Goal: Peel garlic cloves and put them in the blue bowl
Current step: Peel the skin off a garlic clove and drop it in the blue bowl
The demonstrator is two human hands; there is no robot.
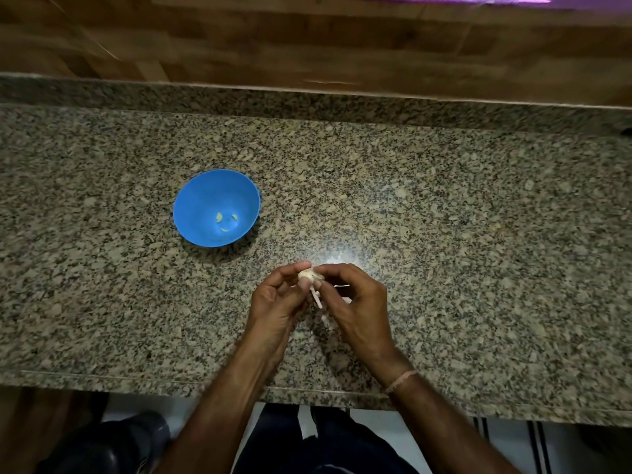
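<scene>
A pale garlic bulb (308,275) with a thin stem pointing down is held over the granite counter, in the lower middle of the head view. My left hand (277,302) grips it from the left, fingers curled round it. My right hand (355,302) pinches its right side with thumb and fingertips. To the upper left stands the blue bowl (191,203), with three small yellowish peeled cloves (226,222) at its bottom. Both hands are well apart from the bowl.
Bits of white garlic skin (341,286) lie on the granite counter (478,234) just right of my hands. A wooden wall panel (307,39) runs behind the counter. The counter's front edge is close to my body.
</scene>
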